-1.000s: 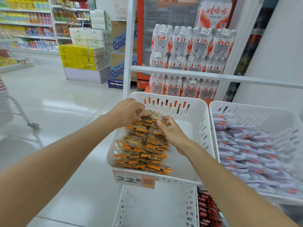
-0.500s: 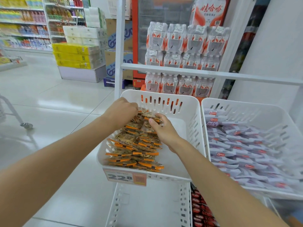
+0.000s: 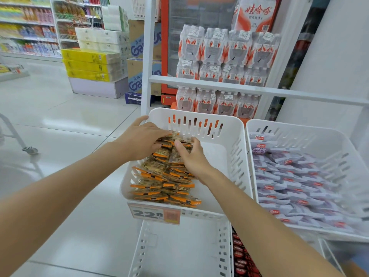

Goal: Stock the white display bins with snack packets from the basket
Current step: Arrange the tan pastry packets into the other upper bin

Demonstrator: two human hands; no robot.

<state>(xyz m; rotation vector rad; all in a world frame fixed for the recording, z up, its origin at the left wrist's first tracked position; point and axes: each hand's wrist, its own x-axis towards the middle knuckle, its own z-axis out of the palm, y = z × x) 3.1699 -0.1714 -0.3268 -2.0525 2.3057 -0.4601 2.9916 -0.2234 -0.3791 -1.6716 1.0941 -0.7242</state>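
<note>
**Open room at 3 o'clock**

Our left hand (image 3: 139,140) and right hand (image 3: 191,158) each grip the far orange snack packets (image 3: 159,188) at 12 o'clock in the white bin (image 3: 229,136); the row hugs the bin's 9 o'clock wall; bare floor lies open toward 3 o'clock; the purple-packet bin (image 3: 299,132) sits just beside that side; a price tag (image 3: 153,213) hangs at 6 o'clock.

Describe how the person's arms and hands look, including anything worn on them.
Both arms are bare as far as the frame shows: no sleeve covers the left forearm or the right forearm. The left hand and the right hand wear no gloves, and no ring, watch or bracelet shows on the fingers or wrists in view.
</note>
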